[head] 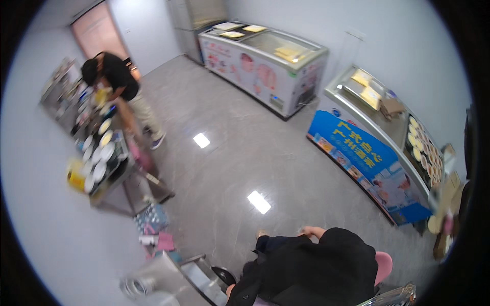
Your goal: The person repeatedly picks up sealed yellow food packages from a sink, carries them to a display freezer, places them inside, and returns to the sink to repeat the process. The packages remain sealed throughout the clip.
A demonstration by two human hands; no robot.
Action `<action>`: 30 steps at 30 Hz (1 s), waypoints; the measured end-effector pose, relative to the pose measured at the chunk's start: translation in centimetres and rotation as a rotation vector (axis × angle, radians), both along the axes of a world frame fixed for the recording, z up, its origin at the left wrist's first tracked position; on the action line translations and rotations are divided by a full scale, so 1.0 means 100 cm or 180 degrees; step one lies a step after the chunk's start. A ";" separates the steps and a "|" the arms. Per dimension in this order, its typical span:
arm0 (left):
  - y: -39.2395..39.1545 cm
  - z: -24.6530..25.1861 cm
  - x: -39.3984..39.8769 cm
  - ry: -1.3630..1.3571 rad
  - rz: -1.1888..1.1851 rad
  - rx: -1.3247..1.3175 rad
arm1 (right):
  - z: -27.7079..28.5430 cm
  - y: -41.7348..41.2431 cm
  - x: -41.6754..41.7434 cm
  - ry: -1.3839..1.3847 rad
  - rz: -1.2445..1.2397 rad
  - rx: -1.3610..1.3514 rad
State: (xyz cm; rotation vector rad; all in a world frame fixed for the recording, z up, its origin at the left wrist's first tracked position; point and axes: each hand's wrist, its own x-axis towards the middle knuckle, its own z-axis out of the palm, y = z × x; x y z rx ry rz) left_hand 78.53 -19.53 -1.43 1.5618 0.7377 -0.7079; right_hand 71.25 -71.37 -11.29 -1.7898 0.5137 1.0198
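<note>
My left hand point(230, 290) is mostly hidden by its black sleeve point(245, 292), at the edge of a steel worktable point(168, 269). Close by it are a pale tray-like recess point(203, 281) and a dark round item point(224, 274), perhaps a pan. I cannot tell whether the hand touches either one. On the other side, my right hand point(313, 232) reaches out of a black sleeve point(340, 244) near my lap. Its fingers are too small and blurred to make out, and nothing held shows. Part of a pink chair point(384, 266) shows beside me.
A person point(115, 78) bends over a cluttered worktable point(130, 164) bearing white bowls point(100, 170). Two chest freezers point(264, 72) point(367, 145) stand along the far and right walls. Bags and pink packets point(165, 241) lie on the grey tiled floor point(229, 164). A ridged metal cylinder point(138, 287) rests on my worktable.
</note>
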 end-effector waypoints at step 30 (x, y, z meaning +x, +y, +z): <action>-0.664 -0.012 1.037 -0.1166 -0.2566 -0.0131 | 0.644 -0.352 0.940 -0.8565 -0.2918 0.3043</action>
